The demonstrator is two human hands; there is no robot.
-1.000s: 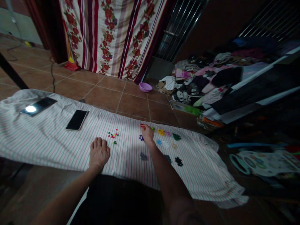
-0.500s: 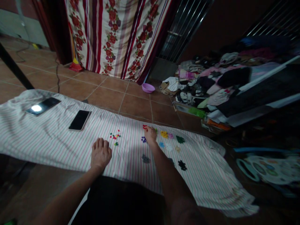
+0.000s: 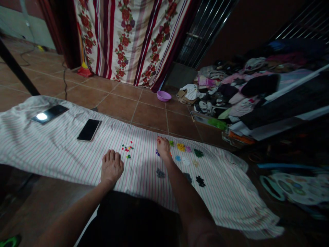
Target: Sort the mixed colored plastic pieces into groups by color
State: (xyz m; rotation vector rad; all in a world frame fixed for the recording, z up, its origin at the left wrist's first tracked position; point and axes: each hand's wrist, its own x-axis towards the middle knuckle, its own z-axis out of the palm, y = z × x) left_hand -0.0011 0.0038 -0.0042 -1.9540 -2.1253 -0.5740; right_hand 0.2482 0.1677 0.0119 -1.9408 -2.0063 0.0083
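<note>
A striped cloth (image 3: 51, 151) covers the table in front of me. My left hand (image 3: 111, 166) lies flat on it, fingers together and stretched out, just short of a small mixed scatter of coloured beads (image 3: 126, 149). My right hand (image 3: 163, 147) reaches further out, fingers curled down onto the cloth beside a red bead pile (image 3: 159, 138), with a blue-purple pile half hidden at its left. Sorted piles lie to its right: yellow (image 3: 181, 147), pink (image 3: 188, 149), green (image 3: 198, 153), light blue (image 3: 178, 158), and dark ones (image 3: 200, 180) nearer me.
Two phones lie on the cloth at left: a black one (image 3: 89, 130) and one with a bright reflection (image 3: 49, 114). Beyond the table are a tiled floor, a purple bowl (image 3: 163, 95), a flowered curtain (image 3: 133, 37) and a heap of clothes (image 3: 231, 92) at right.
My right hand has stayed at the red pile, its fingers curling down a little more. My left hand has not moved on the cloth. The view has shifted slightly.
</note>
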